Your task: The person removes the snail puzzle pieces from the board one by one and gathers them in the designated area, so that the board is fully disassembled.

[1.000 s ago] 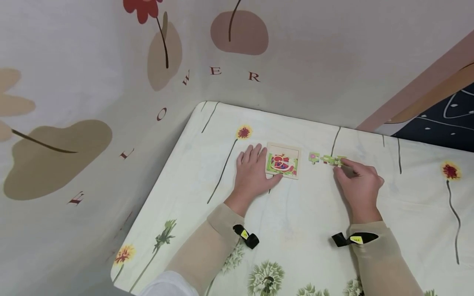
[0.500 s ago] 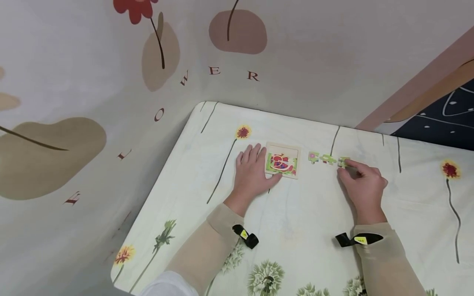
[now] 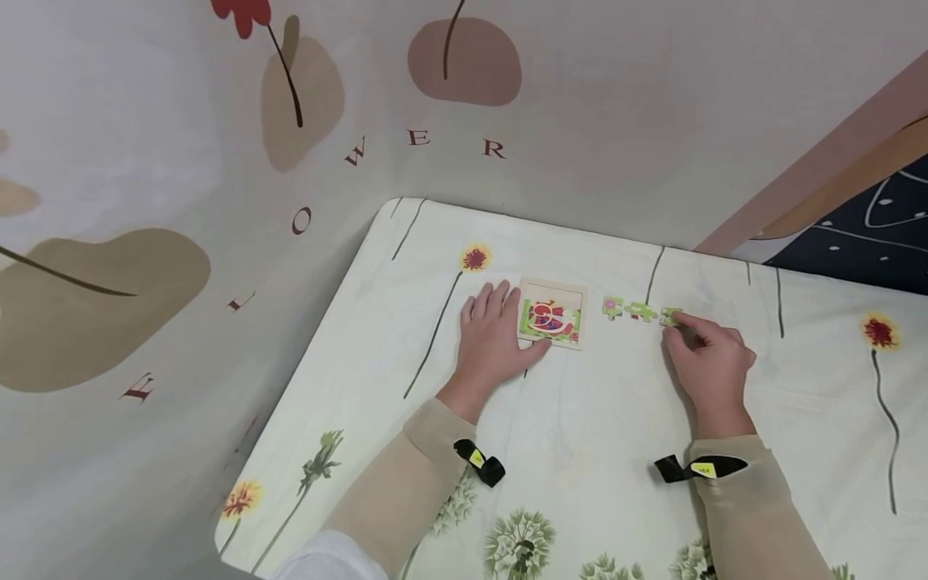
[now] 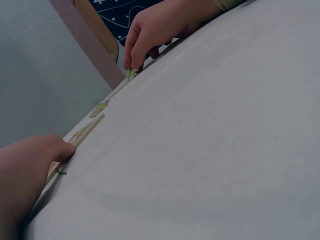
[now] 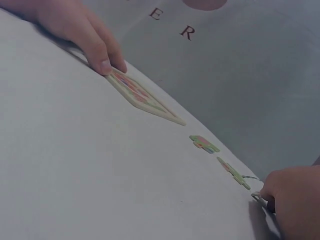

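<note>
A small wooden puzzle board (image 3: 553,312) lies on the table, its lower part filled with a red and green picture and its upper strip bare wood. My left hand (image 3: 493,334) lies beside the board with fingers extended along its left side. The thumb (image 4: 62,148) of that hand touches the board's near edge. To the right of the board are two loose green puzzle pieces, one with a pink flower (image 3: 612,308) and one mostly green (image 3: 641,312). My right hand (image 3: 710,358) pinches a third green puzzle piece (image 3: 669,316) between thumb and index finger, partly hidden by the fingertips.
A pale tablecloth (image 3: 580,427) with printed flowers covers the table. Behind and to the left, a printed fabric wall (image 3: 616,137) meets the table's edges. A dark patterned area (image 3: 870,225) shows at the back right.
My right hand has slid its puzzle piece a little to the right, so a gap now separates it from the middle piece. The left hand and the board stay in place.
</note>
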Available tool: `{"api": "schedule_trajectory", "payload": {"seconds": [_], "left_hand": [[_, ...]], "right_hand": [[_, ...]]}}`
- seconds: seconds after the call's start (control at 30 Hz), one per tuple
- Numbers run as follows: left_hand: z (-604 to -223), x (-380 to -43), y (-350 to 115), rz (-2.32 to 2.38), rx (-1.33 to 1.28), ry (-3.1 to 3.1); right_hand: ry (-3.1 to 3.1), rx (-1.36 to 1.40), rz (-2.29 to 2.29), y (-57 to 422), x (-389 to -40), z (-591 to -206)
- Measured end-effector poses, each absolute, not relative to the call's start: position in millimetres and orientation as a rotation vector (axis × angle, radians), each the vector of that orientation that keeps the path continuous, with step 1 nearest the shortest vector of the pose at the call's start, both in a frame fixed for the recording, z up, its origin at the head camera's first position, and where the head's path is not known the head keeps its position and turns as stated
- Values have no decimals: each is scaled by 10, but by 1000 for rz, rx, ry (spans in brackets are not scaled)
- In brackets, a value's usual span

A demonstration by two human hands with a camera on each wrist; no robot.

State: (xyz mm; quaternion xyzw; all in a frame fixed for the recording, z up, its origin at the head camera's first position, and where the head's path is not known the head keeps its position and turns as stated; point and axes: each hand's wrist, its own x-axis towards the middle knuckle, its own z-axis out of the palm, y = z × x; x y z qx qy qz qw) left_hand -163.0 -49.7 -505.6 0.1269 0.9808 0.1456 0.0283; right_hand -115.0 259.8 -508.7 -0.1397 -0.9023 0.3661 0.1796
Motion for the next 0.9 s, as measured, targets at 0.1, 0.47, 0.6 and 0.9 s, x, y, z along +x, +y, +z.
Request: {"api": "schedule_trajectory", "payload": {"seconds": [0.1, 0.47, 0.6, 0.9], "left_hand": [[-5051, -1626, -496, 434, 391, 3026], [-5024, -1623, -497, 440, 390, 3018], [-5018, -1624, -502, 447, 391, 3014], [-5031, -1622, -496, 459, 388, 3014]], "right_hand": [[-2549, -384, 1026, 2595, -1154, -5097], [-2568, -331, 907, 2561, -1174, -5090], [-2620, -405, 885, 2522, -1152, -5059], [-2597, -402, 906, 2515, -1137, -5075]]}}
